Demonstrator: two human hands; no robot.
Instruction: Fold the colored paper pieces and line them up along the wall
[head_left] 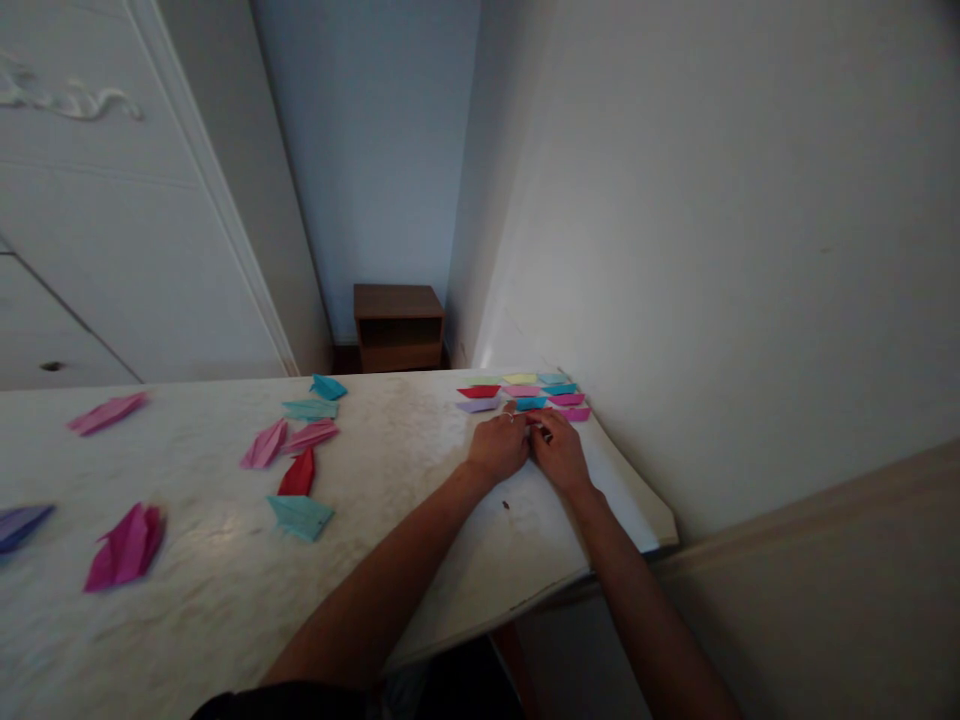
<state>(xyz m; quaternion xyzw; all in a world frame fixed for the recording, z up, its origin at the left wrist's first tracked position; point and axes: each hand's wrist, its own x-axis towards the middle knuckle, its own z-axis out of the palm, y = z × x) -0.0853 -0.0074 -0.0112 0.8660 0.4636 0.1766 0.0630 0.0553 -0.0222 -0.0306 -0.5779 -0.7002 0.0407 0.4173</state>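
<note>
At the far right of the table, my left hand and my right hand meet over a small red folded paper piece, mostly hidden by the fingers. Left fingers press down on it, and a ring shows on one of them. The right fingers are curled and pinch at its other side. Just beyond are rows of flat, boat-shaped folded papers, among them a red one, a lilac one, a blue one and a magenta one. A white sheet lies under the right wrist.
Loose folded papers lie left on the marbled table, including a light blue one, a red one and a magenta one. A wall borders the right side. Behind stand a white cabinet and a brown nightstand.
</note>
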